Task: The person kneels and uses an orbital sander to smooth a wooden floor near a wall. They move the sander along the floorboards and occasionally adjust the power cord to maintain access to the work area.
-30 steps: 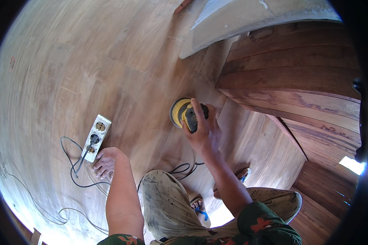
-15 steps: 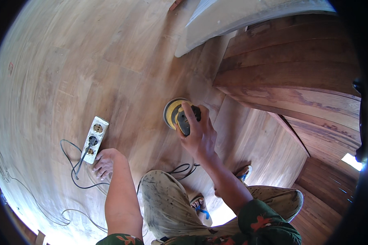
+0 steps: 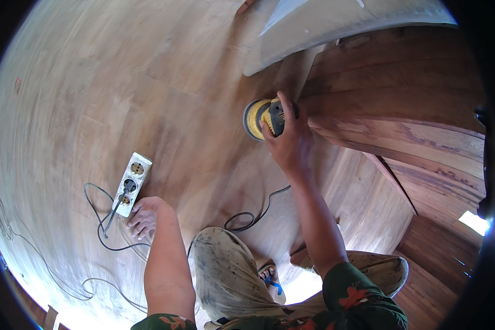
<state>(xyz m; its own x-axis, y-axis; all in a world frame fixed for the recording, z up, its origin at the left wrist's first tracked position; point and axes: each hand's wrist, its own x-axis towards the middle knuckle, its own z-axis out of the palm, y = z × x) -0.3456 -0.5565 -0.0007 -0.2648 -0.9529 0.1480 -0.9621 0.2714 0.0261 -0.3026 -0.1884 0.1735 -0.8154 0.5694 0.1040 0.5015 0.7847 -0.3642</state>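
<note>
A yellow and black orbital sander (image 3: 258, 120) stands on the wooden floor, its round pad down. My right hand (image 3: 289, 137) is wrapped over the top of it, close to the wooden wall. My left hand (image 3: 143, 218) is pressed on the floor with dusty fingers stretched out, holding nothing that I can see. It lies right beside a white power strip (image 3: 140, 166). A black plug (image 3: 129, 186) sits in the strip's middle socket, its cord looping next to my left hand.
Dark wooden planks (image 3: 390, 93) form a wall on the right. A pale sheet-covered thing (image 3: 324, 38) stands at the far right. A black cord (image 3: 253, 221) coils in front of my knee. Thin cables (image 3: 36, 256) trail over the floor at the left.
My right hand has pushed the sander away from me and to the right, closer to the wall. The black cord has been drawn out after it. My left hand stays by the power strip.
</note>
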